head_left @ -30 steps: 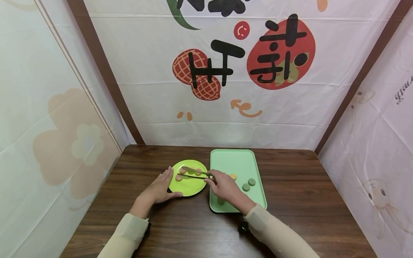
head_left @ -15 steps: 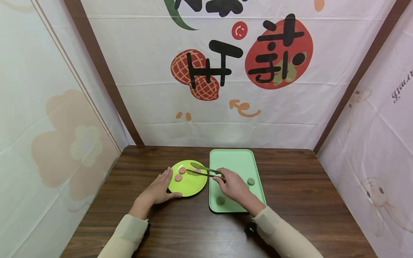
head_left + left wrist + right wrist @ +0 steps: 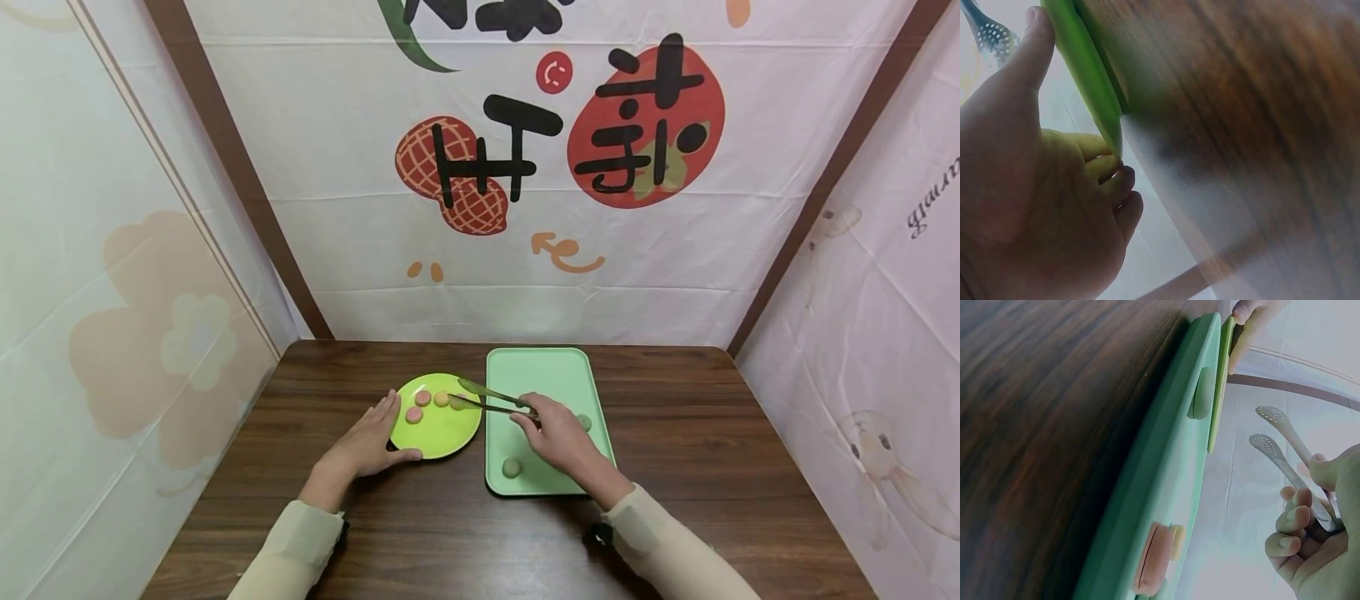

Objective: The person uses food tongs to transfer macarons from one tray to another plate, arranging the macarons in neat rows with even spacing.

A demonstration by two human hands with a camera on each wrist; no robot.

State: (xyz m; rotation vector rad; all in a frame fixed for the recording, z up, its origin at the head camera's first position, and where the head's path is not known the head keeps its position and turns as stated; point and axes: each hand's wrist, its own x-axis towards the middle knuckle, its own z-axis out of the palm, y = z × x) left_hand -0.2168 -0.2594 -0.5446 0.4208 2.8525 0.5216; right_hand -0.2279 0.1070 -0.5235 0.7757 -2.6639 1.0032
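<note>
My left hand (image 3: 367,437) rests against the left rim of the yellow-green plate (image 3: 438,442), fingers spread straight and thumb along its near side. In the left wrist view, fingertips (image 3: 1110,165) touch the plate's edge. On the plate lie pink macarons (image 3: 414,415) and a yellow macaron (image 3: 442,399); another is partly hidden by the tongs. My right hand (image 3: 558,432) grips metal tongs (image 3: 491,407) above the tray's left edge. Their perforated tips (image 3: 1266,445) stand apart over the plate's right side, with nothing visible between them.
A mint-green tray (image 3: 536,367) stands just right of the plate. It bears a green macaron (image 3: 512,467) near its front and another partly behind the hand. The right wrist view shows a pink macaron (image 3: 1154,559) and a yellow one on it. Wooden table (image 3: 675,417) surrounds both.
My right hand has drawn the tongs rightward and their tips have spread apart, uncovering the yellow macaron on the plate. My left hand has stayed at the plate's rim.
</note>
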